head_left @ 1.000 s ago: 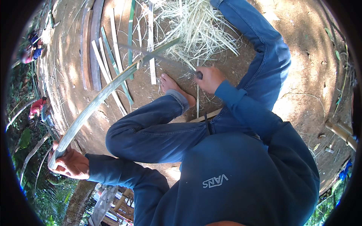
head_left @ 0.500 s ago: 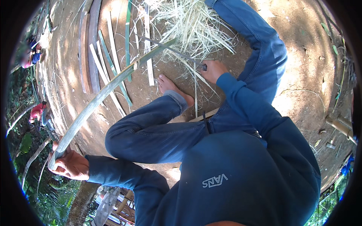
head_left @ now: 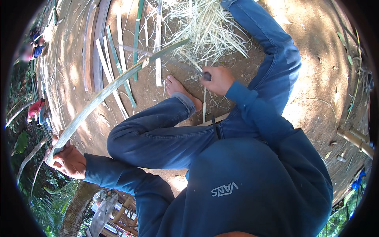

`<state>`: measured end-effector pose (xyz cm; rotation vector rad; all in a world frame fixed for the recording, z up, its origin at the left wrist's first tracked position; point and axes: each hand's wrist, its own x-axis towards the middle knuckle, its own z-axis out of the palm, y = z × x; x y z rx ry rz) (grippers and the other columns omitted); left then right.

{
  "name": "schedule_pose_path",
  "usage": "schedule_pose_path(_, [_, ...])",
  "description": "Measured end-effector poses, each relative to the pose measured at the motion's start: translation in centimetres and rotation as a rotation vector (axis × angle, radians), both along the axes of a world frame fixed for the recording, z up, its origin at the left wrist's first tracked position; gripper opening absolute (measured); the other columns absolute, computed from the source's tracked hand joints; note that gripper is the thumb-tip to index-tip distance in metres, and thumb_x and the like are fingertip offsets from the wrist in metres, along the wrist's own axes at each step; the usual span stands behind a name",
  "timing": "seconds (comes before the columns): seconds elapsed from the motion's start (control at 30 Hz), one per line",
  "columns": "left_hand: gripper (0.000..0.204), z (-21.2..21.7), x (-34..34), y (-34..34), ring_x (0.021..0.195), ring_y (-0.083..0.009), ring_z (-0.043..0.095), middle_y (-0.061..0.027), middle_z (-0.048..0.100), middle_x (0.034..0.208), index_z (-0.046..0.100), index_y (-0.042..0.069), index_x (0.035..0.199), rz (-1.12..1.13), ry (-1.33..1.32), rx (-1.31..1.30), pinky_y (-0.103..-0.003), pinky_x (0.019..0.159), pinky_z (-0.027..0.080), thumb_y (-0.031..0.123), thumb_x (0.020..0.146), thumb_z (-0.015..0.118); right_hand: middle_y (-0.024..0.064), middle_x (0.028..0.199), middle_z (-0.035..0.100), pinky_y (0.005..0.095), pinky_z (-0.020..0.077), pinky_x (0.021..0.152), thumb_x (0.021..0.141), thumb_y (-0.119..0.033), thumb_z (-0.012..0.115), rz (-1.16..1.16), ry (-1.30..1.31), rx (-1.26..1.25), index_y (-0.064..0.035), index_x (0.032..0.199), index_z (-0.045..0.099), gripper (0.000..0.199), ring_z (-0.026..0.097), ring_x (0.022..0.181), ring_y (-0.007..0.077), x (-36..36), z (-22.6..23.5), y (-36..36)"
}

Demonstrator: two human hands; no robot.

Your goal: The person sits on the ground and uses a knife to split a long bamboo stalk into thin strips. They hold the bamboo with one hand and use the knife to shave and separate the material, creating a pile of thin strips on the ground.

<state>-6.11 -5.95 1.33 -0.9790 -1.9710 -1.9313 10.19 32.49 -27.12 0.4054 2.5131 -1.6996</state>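
Observation:
My left hand (head_left: 70, 161) is at the far left, its fingers closed round the near end of a long, bent bamboo strip (head_left: 103, 94). The strip arches up across my left shin toward the shavings, green on its outer face. A small pale nick or curl shows near its far part. In my right hand (head_left: 220, 81), closed in a fist above the ground by my right knee, is a knife (head_left: 207, 76) with a dark handle. Its long thin blade is smeared by motion and crosses the strip in view; whether it touches cannot be told.
A heap of pale bamboo shavings (head_left: 209, 29) lies on the dirt ahead. Several split strips (head_left: 158, 47) and brown planks (head_left: 90, 51) lie at the upper left. My bare foot (head_left: 181, 91) rests near them. Bamboo poles (head_left: 355, 143) lie at the right; other people (head_left: 36, 110) are at the far left.
My right hand has moved left and slightly toward me, with the knife blade sweeping left over the strip. My left hand and the strip's near end have shifted a little left and up.

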Motion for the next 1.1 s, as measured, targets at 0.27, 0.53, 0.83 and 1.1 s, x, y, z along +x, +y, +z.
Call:
schedule_pose_path(0.27, [0.035,0.6,-0.1,-0.2,0.114,-0.0318,0.055,-0.0182,0.056,0.122,0.051,0.006,0.117,-0.082,0.013,-0.055,-0.055,0.101,0.039,0.024,0.088,0.060,0.0171,0.061,0.058,0.0442,0.0462,0.055,0.075,-0.023,0.064,0.060,0.092,0.077,-0.0054,0.083,0.062,0.020,0.059,0.058,0.0368,-0.9,1.9,-1.3])
schedule_pose_path(0.53, [0.034,1.1,0.5,-0.3,0.114,-0.0309,0.055,-0.0177,0.057,0.120,0.052,0.008,0.117,-0.064,0.010,-0.075,-0.055,0.101,0.039,0.024,0.088,0.061,0.0170,0.062,0.059,0.0449,0.0467,0.057,0.076,-0.021,0.064,0.058,0.071,0.122,-0.0063,0.083,0.062,0.017,0.060,0.060,0.0370,0.4,2.0,-0.8])
schedule_pose_path(0.83, [0.031,1.2,0.0,0.4,0.116,-0.0281,0.054,-0.0112,0.057,0.122,0.054,0.009,0.116,-0.070,-0.038,-0.056,-0.057,0.101,0.040,0.022,0.089,0.061,0.0156,0.060,0.057,0.0462,0.0454,0.056,0.077,-0.021,0.064,0.017,-0.002,0.171,-0.0070,0.078,0.061,0.015,0.059,0.059,0.0365,1.2,1.5,0.3])
schedule_pose_path(1.1, [0.031,1.2,0.0,0.6,0.115,-0.0291,0.055,-0.0162,0.057,0.123,0.052,0.008,0.117,-0.081,-0.028,-0.044,-0.056,0.102,0.038,0.022,0.090,0.059,0.0162,0.067,0.062,0.0457,0.0482,0.061,0.077,-0.021,0.063,0.040,-0.151,0.139,-0.0056,0.085,0.063,0.018,0.062,0.065,0.0367,0.5,-0.8,1.5])
